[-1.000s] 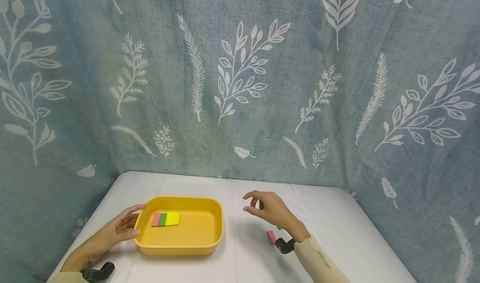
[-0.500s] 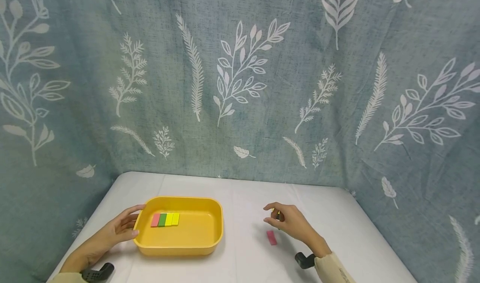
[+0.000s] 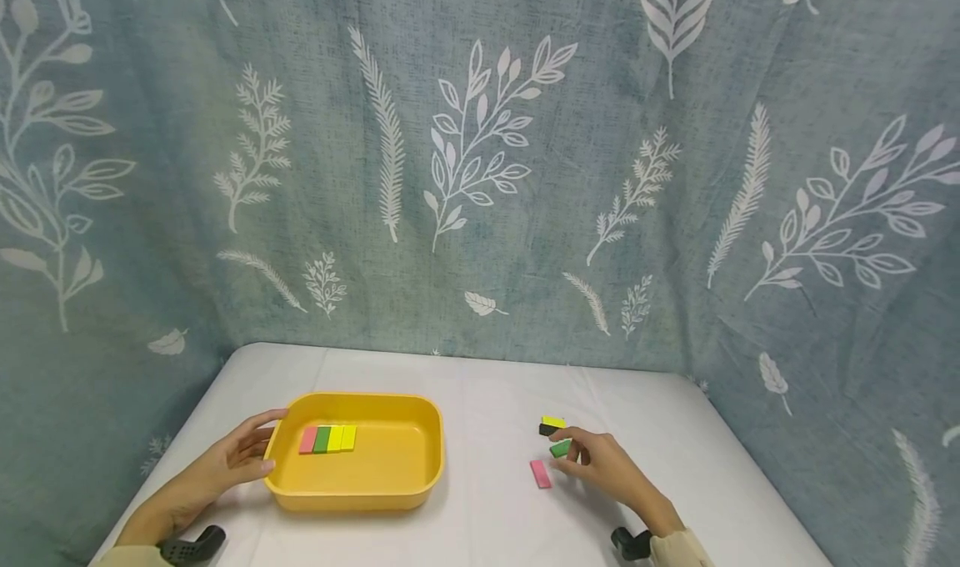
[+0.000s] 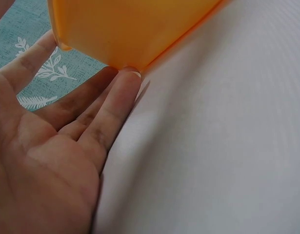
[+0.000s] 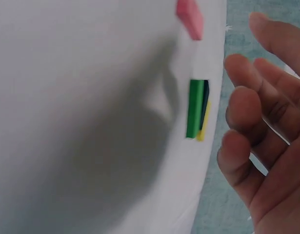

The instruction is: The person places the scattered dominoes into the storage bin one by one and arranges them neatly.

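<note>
My left hand (image 3: 225,465) rests at the left end of a yellow tray (image 3: 356,500). In the left wrist view its fairly straight fingers touch the tray's outer wall (image 4: 125,29). A row of small blocks lies inside: pink (image 3: 308,440), green (image 3: 322,440) and two yellow (image 3: 342,439). Just over a loose green block (image 3: 560,449) is my right hand (image 3: 609,465), fingers loosely bent. The right wrist view shows nothing held, with the green block (image 5: 193,109) apart from the fingers. A pink block (image 3: 540,474) lies in front of it.
Behind the green block sit a black block (image 3: 549,429) and a yellow block (image 3: 553,421), close together. White cloth (image 3: 480,534) covers the table. A leaf-patterned curtain (image 3: 480,292) hangs behind and at both sides.
My right hand has moved right and toward the table's front, down to the loose blocks, uncovering the black and yellow ones. The left hand and tray have stayed in place.
</note>
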Available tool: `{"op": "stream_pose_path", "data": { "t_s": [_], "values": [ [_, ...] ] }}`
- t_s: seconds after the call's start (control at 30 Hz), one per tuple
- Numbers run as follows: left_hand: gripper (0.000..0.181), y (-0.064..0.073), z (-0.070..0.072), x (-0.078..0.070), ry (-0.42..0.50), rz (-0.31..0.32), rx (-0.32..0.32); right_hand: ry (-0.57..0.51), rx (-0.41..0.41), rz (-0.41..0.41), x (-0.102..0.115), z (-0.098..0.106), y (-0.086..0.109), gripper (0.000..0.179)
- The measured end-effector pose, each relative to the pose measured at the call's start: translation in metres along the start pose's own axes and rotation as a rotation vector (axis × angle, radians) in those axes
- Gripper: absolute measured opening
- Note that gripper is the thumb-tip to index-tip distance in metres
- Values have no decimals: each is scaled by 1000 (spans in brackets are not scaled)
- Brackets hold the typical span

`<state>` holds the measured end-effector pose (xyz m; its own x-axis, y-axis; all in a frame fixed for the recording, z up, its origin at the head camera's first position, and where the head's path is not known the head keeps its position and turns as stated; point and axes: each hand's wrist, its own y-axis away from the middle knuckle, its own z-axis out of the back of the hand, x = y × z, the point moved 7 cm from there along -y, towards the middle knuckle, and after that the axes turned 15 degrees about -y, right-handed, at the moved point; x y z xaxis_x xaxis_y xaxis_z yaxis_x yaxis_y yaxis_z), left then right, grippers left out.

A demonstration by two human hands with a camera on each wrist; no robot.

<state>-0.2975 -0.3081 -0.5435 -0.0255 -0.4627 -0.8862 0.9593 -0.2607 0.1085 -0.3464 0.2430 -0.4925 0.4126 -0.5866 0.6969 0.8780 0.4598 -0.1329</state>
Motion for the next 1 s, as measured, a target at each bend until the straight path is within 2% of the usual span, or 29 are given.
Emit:
{"op": "stream_pose_path", "data": {
  "t_s": [0.17,0.47,0.77,1.0],
  "values": [
    [77,0,-1,2,10,2,8,-15,11,-14,-11,-2,6,41],
    [77,0,0,1,19,-11,14,-86,67,-97,-28,-8,10,47],
    [77,0,-1,2,15,-5,8,-108,95,-100,-35,-14,9,49],
    [77,-1,0,3,18,-1,7,-104,124,-81,-30,-18,5,52]
  ]
}}
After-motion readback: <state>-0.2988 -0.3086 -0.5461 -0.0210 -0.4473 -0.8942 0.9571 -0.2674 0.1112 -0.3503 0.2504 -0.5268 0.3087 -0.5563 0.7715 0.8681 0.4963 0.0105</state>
